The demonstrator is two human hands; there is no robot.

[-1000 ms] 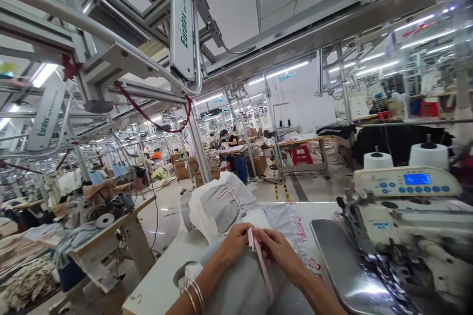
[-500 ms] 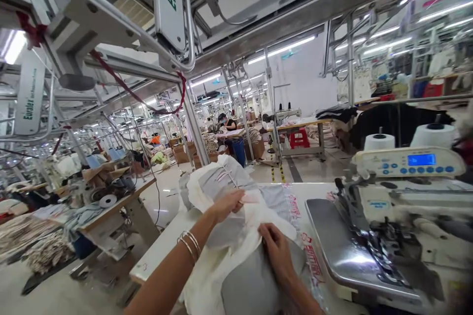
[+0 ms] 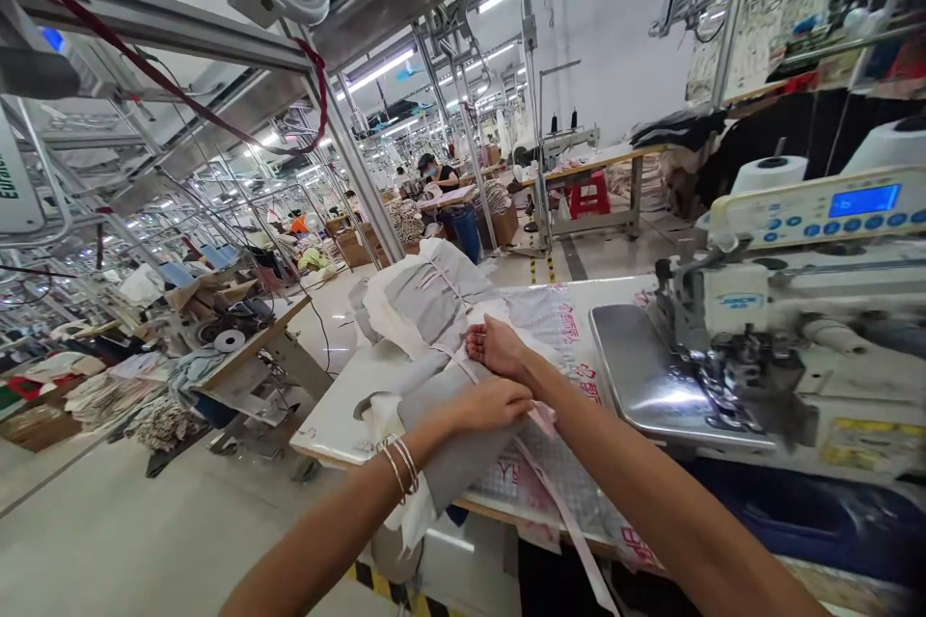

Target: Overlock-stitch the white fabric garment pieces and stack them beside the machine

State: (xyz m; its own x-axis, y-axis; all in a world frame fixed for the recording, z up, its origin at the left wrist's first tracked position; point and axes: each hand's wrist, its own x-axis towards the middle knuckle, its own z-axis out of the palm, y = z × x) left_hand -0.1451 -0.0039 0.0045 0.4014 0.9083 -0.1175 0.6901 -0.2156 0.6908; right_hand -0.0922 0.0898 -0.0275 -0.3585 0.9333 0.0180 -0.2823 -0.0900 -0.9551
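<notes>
Grey and white fabric pieces [image 3: 426, 299] lie in a loose pile on the table. My left hand [image 3: 496, 405], with bangles at the wrist, reaches across a grey piece. Its fingers pinch by a pale pink strip [image 3: 564, 506], which trails down over the table's front edge. Just beyond it, my right hand [image 3: 499, 347] rests over the fabric with fingers curled in; what they hold, if anything, is hidden. The right forearm passes close beside the left fingertips.
An overlock sewing machine [image 3: 738, 299] with a metal plate [image 3: 643, 366] stands at the right, with a thread cone [image 3: 771, 174] behind it. Clear plastic with red print covers part of the table [image 3: 340, 424]. Another sewing table [image 3: 267, 337] stands left; a person [image 3: 438, 174] sits farther back.
My left hand has come back toward me and right, while my right hand has moved forward and left, bringing the arms close together. The fabric has shifted and the pale strip now shows. The view has turned.
</notes>
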